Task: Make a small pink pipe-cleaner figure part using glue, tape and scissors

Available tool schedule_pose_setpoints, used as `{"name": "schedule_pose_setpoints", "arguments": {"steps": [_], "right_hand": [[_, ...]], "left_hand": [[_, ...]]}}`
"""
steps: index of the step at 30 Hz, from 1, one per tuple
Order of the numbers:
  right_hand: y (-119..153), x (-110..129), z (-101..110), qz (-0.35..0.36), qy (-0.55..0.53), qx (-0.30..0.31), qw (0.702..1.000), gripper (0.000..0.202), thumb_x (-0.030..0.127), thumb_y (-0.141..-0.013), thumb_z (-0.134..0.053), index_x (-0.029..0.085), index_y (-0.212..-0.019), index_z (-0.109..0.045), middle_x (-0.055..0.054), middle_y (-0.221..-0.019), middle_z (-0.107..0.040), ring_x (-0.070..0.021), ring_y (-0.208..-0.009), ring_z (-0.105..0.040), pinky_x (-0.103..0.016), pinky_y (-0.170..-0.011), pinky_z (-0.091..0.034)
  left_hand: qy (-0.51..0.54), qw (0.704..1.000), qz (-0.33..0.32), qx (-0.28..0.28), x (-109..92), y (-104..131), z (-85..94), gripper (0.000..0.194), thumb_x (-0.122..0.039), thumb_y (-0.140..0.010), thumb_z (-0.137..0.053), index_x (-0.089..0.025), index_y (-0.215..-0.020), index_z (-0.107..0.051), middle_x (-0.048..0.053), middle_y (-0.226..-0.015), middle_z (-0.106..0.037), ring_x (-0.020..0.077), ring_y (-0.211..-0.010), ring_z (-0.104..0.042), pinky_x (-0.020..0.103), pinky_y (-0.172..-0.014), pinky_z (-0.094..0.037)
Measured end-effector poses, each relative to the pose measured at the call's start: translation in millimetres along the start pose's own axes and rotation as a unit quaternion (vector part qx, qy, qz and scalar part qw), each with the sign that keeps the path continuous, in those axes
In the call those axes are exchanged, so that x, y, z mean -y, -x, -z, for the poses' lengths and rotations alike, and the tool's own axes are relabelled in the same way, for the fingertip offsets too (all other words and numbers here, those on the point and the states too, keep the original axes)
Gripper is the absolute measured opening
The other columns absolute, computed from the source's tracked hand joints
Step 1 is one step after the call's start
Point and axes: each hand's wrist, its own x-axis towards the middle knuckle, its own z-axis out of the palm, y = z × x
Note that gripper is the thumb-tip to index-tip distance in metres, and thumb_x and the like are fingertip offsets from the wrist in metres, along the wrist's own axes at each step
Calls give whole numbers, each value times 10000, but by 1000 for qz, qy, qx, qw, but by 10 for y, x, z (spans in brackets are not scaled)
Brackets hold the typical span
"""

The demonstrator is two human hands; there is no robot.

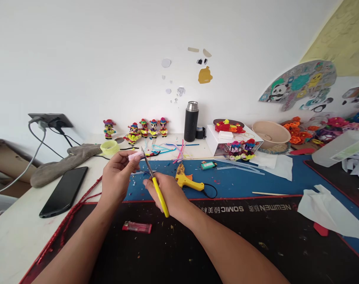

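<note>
Between the fingertips of my left hand is a small pale pink fuzzy piece. My right hand is closed round scissors with a yellow handle. Their metal blades point up and to the left, with the tips at the right end of the pink piece. Whether the blades touch it I cannot tell. Just right of my right hand, a yellow glue gun lies on the blue mat. A pink lighter lies below my hands on the black mat.
Small colourful figures stand along the wall, beside a black thermos. Pipe cleaners lie behind my hands. A phone and a red twisted cord are at the left. White paper lies at the right.
</note>
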Motion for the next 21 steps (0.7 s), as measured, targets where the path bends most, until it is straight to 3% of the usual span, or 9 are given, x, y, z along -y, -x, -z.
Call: {"name": "schedule_pose_setpoints", "arguments": {"steps": [3,9,14,21], "right_hand": [[3,15,0,-3,6,2,1000,400,497,-1026,-702,231,-771,-547,-6,-680,-611,-185,-612,-549,-297,-593,-310],[11,32,-3,-7,8,1,1000,362,472,-1033,-699,228,-789,-588,-14,-692,-630,-195,-629,-568,-299,-608,-327],[13,35,-6,-12,20,1,1000,340,465,-1028,-709,226,-804,-620,-37,-751,-675,-212,-685,-607,-298,-621,-344],[-18,-46,-52,-19,-46,19,999,388,614,-1005,-692,242,-895,-680,-2,-627,-576,-212,-604,-608,-283,-554,-378]], "left_hand": [[40,999,11,4,34,-16,7,263,-414,-834,-890,-211,-975,-802,-2,-720,-689,148,-648,-574,257,-607,-462],[-30,999,-17,-11,-53,25,-21,292,-429,-826,-895,-209,-982,-785,11,-761,-715,171,-666,-620,280,-614,-493],[-11,1000,-14,-15,-36,19,-22,282,-432,-828,-889,-213,-971,-786,6,-738,-705,170,-658,-614,281,-616,-488],[67,998,23,-3,33,-18,-14,224,-389,-844,-879,-206,-945,-801,5,-732,-684,140,-639,-549,258,-596,-434]]}}
